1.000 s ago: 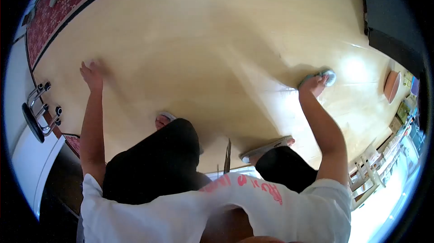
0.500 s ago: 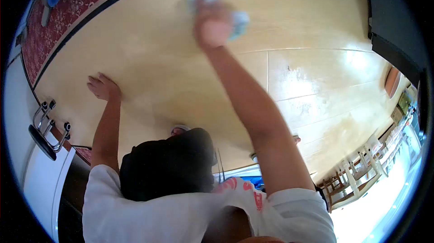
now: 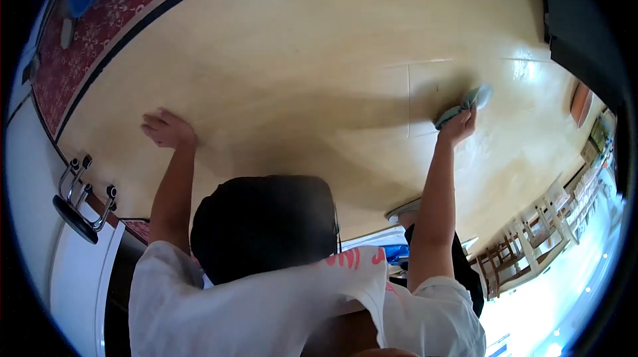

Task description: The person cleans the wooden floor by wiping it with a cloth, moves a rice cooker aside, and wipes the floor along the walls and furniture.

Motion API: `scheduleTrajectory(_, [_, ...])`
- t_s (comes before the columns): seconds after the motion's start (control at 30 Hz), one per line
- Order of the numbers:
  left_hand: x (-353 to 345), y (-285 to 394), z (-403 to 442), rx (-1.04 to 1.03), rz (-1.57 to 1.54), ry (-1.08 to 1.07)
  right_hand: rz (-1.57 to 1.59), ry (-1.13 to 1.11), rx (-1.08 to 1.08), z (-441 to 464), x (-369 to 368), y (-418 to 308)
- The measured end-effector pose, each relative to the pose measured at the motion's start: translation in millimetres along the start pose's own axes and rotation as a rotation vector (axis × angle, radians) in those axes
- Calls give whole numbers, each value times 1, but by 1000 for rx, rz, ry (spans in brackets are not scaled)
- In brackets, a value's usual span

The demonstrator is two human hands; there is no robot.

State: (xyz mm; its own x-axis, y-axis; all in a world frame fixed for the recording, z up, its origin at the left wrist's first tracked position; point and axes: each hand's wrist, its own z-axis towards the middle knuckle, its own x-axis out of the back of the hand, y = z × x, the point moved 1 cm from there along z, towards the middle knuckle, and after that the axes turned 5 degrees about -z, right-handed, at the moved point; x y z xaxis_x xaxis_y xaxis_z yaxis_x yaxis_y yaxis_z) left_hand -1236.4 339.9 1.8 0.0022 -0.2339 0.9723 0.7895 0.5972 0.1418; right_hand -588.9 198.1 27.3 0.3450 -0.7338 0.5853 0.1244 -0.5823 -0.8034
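Note:
My right hand [image 3: 458,127] is closed around a pale green cloth [image 3: 476,96], which bunches out on both sides of the fingers against the tan floor [image 3: 319,51]. That arm stretches out to the right. Farther left, my left hand [image 3: 170,130] rests on the same floor with its fingers stretched out and nothing in it. A dark-clothed knee [image 3: 266,224] shows between my arms, and part of a shoe [image 3: 403,209] is visible below the right hand.
A dark strip [image 3: 153,15] borders the floor beside a red patterned mat [image 3: 126,25]. At left stands a small stool [image 3: 76,219] with metal legs. Black furniture [image 3: 591,45] is at upper right, an orange-brown object [image 3: 581,104] below it, and wooden chairs [image 3: 525,244] stand lower right.
My right hand has swept the cloth from the upper middle of the floor down to the right. My left hand has shifted slightly right and down in view, still on the floor.

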Motion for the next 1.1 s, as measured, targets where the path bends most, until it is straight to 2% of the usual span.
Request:
scheduleTrajectory(0.07, [0, -4, -6, 8, 21, -24, -657, 209, 15, -7, -6, 18])
scheduleTrajectory(0.1, [-8, -10, -4, 12, 55, -6, -601, 248, 111, -8, -27, 13])
scheduleTrajectory(0.13, [-11, -12, -1, 12, 93, 12, -374, 260, 412, -9, -51, 27])
scheduleTrajectory(0.2, [-1, -2, -1, 58, 69, -50, -337, -67, 248, -61, -113, -43])
scheduleTrajectory(0.27, [4, 2, -2, 79, 56, -69, -667, -204, 872, -120, -164, -61])
scheduleTrajectory(0.3, [4, 1, -3, 71, 55, -60, -413, -233, 1019, -150, -186, -67])
scheduleTrajectory(0.33, [1, 2, -3, 63, 51, -47, -514, -144, 1108, -179, -199, -98])
scheduleTrajectory(0.37, [-2, 3, -2, 64, 47, -49, -263, -253, 1092, -192, -205, -122])
scheduleTrajectory(0.47, [3, 0, -2, 86, 52, -54, -101, -481, 1161, -182, -206, -118])
scheduleTrajectory(0.5, [5, 5, -4, 92, 46, -60, -182, -498, 1084, -165, -193, -119])
scheduleTrajectory(0.53, [4, 9, -4, 101, 37, -65, -333, -410, 1040, -140, -179, -120])
scheduleTrajectory(0.57, [1, 6, -2, 87, 39, -52, -212, -399, 866, -105, -172, -102])
scheduleTrajectory(0.63, [-10, -6, -4, 62, 53, -31, -498, -298, 573, -32, -122, -108])
scheduleTrajectory(0.67, [-7, -5, -7, 53, 36, -24, -531, -241, 312, 13, -109, -101])
scheduleTrajectory(0.73, [1, 4, -11, 45, 2, -3, -269, -73, 234, 106, -106, -59])
scheduleTrajectory(0.77, [-2, 1, -11, 45, 17, -11, -354, 43, 201, 134, -113, -62])
scheduleTrajectory(0.8, [-6, -2, -7, 48, 27, -8, -264, 21, 146, 135, -130, -94])
scheduleTrajectory(0.87, [-3, -6, -3, 49, 16, -23, -462, -207, 156, 118, -172, -150])
scheduleTrajectory(0.9, [2, -2, -2, 52, -16, -38, -766, -277, 486, 118, -206, -140])
scheduleTrajectory(0.93, [4, 2, -3, 55, -52, -55, -763, -341, 732, 91, -239, -132])
scheduleTrajectory(0.97, [5, 2, -5, 50, -40, -52, -795, -504, 879, 42, -257, -126])
scheduleTrajectory(1.0, [4, 2, -6, 51, -35, -40, -751, -530, 1140, -18, -268, -117])
scheduleTrajectory(1.03, [2, 1, -5, 52, -29, -25, -645, -584, 1309, -92, -256, -152])
scheduleTrajectory(1.07, [1, 0, -4, 35, -10, 0, -825, -572, 1472, -141, -265, -129])
scheduleTrajectory(1.1, [-2, -2, -6, 21, 14, 23, -577, -672, 1416, -182, -253, -147])
